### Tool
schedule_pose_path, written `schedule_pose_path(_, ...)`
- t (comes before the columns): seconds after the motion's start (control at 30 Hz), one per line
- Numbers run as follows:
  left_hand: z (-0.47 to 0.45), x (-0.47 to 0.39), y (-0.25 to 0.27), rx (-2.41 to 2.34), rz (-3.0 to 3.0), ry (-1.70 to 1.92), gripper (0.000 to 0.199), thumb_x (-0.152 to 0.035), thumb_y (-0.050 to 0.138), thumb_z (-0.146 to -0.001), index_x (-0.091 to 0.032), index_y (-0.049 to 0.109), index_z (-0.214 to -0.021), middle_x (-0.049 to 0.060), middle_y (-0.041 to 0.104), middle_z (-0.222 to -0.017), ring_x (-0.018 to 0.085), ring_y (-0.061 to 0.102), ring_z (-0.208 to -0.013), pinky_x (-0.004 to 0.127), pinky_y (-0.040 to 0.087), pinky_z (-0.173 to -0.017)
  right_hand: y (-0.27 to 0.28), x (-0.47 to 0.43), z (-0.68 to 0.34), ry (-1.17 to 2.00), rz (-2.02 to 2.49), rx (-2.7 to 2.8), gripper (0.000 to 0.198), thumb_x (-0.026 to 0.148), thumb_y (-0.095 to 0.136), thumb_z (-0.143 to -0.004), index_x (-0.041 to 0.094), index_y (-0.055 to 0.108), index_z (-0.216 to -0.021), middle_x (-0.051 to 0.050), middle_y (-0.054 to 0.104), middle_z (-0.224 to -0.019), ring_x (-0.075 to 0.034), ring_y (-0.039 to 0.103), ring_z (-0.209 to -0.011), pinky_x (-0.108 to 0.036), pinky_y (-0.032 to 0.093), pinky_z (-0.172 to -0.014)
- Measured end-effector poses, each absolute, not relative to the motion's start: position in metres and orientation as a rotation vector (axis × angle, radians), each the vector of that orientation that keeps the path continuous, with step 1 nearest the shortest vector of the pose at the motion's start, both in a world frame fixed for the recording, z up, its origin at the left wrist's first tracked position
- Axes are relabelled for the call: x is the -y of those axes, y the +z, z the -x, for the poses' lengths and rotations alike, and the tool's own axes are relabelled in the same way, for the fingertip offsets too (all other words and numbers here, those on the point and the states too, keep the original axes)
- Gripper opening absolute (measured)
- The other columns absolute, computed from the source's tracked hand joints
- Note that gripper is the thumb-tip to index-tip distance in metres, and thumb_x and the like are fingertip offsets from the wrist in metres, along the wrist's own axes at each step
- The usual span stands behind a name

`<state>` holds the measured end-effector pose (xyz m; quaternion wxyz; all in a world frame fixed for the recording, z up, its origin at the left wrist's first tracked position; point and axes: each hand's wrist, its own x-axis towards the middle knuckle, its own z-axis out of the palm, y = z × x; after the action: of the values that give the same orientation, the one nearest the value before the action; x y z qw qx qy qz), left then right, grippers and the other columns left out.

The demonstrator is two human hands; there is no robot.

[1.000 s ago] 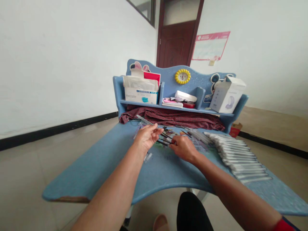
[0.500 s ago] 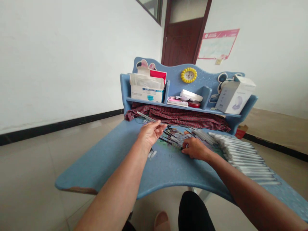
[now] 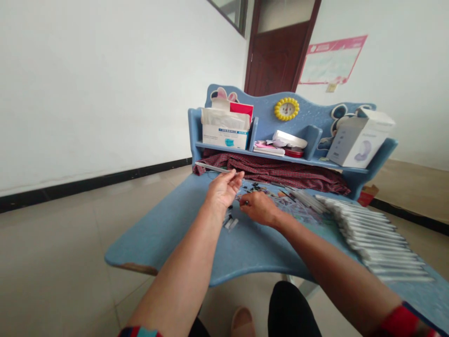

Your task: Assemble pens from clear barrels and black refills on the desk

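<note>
My left hand (image 3: 223,189) is pinched on a long, thin, translucent tube (image 3: 211,167) like a pen barrel, which sticks out to the left above the blue desk (image 3: 168,229). Close beside it, my right hand (image 3: 260,208) has its fingers closed on a small dark piece (image 3: 246,202), mostly covered by the fingers. Small black parts (image 3: 255,187) lie scattered behind my right hand. Short clear pieces (image 3: 231,224) sit just below my left wrist. Farther right lie loose clear tubes (image 3: 308,200) and a large stacked row of pens (image 3: 380,241) with whitish barrels.
A checked red cloth (image 3: 280,173) is bunched along the back of the desk under a shelf (image 3: 224,149). On the shelf stand a mask box (image 3: 224,135), papers (image 3: 268,149), a red tin (image 3: 293,153) and a white carton (image 3: 361,138). The desk's front edge curves inward.
My right hand has moved left, close to my left hand, from the dark sticks at the middle of the desk. The left hand still holds the tube. The view has shifted slightly left.
</note>
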<state>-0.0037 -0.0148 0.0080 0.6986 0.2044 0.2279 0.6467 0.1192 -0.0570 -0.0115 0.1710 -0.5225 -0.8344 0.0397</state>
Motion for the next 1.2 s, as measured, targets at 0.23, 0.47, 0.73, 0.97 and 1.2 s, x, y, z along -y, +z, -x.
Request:
schedule_pose_path(0.23, 0.007, 0.017, 0.012, -0.484, -0.415, 1.482, 0.017, 0.001, 0.054, -0.077, -0.010, 0.054, -0.064, 0.005, 0.064, -0.060, 0.014, 0.067, -0.060, 0.016, 0.051, -0.050, -0.020, 0.030, -0.092, -0.083, 1.390, 2.557, 0.017, 0.018, 0.052, -0.077, 0.016, 0.069, -0.079, -0.012, 0.070, -0.077, -0.022, 0.065, -0.073, -0.028, 0.045, -0.065)
schedule_pose_path(0.47, 0.008, 0.018, 0.013, -0.470, -0.390, 1.472, 0.016, -0.001, 0.054, -0.078, -0.009, 0.055, -0.064, 0.006, 0.065, -0.060, 0.014, 0.066, -0.059, 0.017, 0.052, -0.050, -0.014, 0.032, -0.090, -0.109, 1.352, 2.665, 0.015, 0.010, 0.052, -0.068, 0.010, 0.066, -0.074, -0.017, 0.069, -0.078, -0.026, 0.065, -0.076, -0.033, 0.047, -0.069)
schedule_pose_path(0.73, 0.005, 0.020, 0.011, -0.438, -0.401, 1.399, 0.015, 0.000, 0.052, -0.079, -0.007, 0.056, -0.066, 0.006, 0.065, -0.059, 0.013, 0.066, -0.056, 0.018, 0.052, -0.050, -0.007, 0.046, -0.127, 0.654, 1.199, 1.904, 0.007, 0.015, 0.048, -0.065, 0.017, 0.052, -0.071, -0.002, 0.064, -0.059, -0.014, 0.057, -0.046, -0.024, 0.044, -0.047)
schedule_pose_path(0.97, 0.001, 0.022, 0.011, -0.476, -0.433, 1.339, 0.016, -0.001, 0.052, -0.080, -0.007, 0.057, -0.066, 0.006, 0.065, -0.059, 0.012, 0.064, -0.054, 0.017, 0.051, -0.049, 0.009, 0.064, -0.129, 1.124, 0.796, 1.275, 0.016, 0.022, 0.062, -0.062, 0.017, 0.051, -0.072, 0.000, 0.066, -0.059, -0.013, 0.058, -0.041, -0.025, 0.046, -0.043)
schedule_pose_path(1.2, -0.002, 0.023, 0.009, -0.470, -0.477, 1.281, 0.014, -0.002, 0.054, -0.080, -0.006, 0.059, -0.067, 0.007, 0.066, -0.060, 0.010, 0.063, -0.053, 0.016, 0.051, -0.049, 0.007, 0.060, -0.122, 1.025, 0.745, 1.141, 0.011, 0.020, 0.066, -0.060, 0.015, 0.059, -0.067, 0.002, 0.062, -0.052, -0.008, 0.049, -0.037, -0.019, 0.040, -0.038)
